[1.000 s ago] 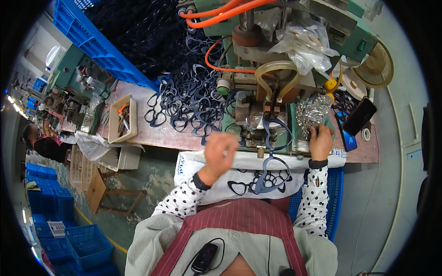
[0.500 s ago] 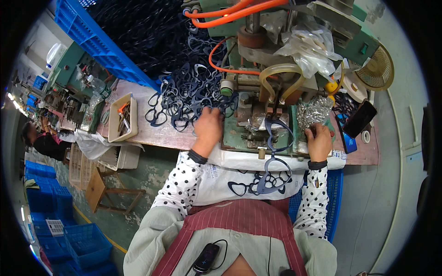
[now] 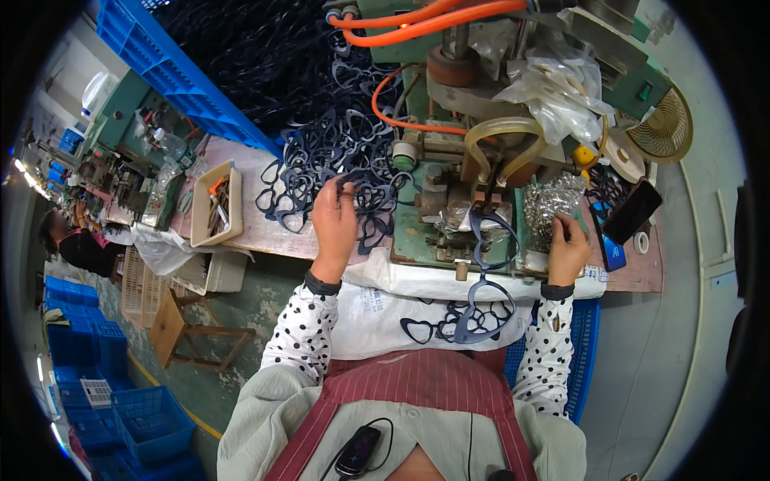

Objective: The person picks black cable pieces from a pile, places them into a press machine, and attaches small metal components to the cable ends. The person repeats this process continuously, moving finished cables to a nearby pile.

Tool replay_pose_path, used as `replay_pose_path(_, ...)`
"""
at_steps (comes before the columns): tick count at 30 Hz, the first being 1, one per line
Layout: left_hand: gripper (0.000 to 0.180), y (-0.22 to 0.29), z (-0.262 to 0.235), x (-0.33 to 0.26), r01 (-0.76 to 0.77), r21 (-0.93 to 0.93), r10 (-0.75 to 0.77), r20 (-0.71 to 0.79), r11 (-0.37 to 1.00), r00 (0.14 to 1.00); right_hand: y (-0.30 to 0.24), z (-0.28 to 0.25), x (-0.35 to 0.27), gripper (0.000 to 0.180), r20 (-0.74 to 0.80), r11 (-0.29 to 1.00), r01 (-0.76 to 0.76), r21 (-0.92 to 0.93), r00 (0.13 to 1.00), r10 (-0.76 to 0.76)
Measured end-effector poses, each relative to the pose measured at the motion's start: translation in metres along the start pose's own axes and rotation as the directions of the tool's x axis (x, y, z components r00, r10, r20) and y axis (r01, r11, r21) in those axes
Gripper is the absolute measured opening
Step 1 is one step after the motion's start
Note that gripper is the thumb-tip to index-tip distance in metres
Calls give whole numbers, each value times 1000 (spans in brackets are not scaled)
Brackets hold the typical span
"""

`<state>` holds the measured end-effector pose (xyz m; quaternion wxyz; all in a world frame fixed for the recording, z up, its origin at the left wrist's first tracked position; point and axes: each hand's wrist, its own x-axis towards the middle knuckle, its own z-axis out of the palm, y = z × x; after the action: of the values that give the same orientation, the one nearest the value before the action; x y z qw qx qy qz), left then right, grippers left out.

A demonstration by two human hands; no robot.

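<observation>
My left hand (image 3: 334, 224) is raised at the near edge of a loose pile of dark blue glasses frames (image 3: 309, 172). Its fingers pinch the dark end of a glasses frame; most of that frame blends into the pile. My right hand (image 3: 569, 250) is beside a clear bag of small shiny metal parts (image 3: 553, 196), thumb and fingertips together. Whatever they hold is too small to make out. Between the hands, a blue front for glasses (image 3: 460, 328) hangs from the jaws of a green bench machine (image 3: 407, 247), its lower rim over my lap.
A large blue crate (image 3: 192, 88) full of dark frames leans at the back left. Left of the pile sits a cream tray of tools (image 3: 234, 200). A propped phone (image 3: 632, 212) and a fan (image 3: 662, 127) stand at right. White cloth (image 3: 373, 321) with several frames covers my lap.
My left hand has drawn back and left from the pile, its fingers lifted and pinching a frame. My right hand has shifted slightly right, and its fingertips have come up from the metal parts.
</observation>
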<state>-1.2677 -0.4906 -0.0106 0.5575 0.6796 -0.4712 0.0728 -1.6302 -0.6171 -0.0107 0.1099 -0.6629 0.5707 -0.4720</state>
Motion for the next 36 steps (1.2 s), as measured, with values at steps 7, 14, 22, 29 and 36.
replay_pose_path(7,12,110,0,8,-348,-146,358,48,926,933,-60,4,5,10,89,938,-37,345,996,7)
replay_pose_path(14,13,146,-3,19,-356,-314,381,21,880,924,-121,-7,-7,12,176,726,-105,679,984,-22)
replay_pose_path(22,18,166,3,39,-73,-535,109,37,842,993,-136,13,-25,22,23,851,103,515,991,-135)
replay_pose_path(29,20,168,1,41,-43,-559,97,68,828,993,-143,27,-32,46,174,603,-181,777,982,72)
replay_pose_path(36,17,160,-1,41,-32,-627,125,104,778,987,-145,38,-38,42,96,497,-103,861,995,39)
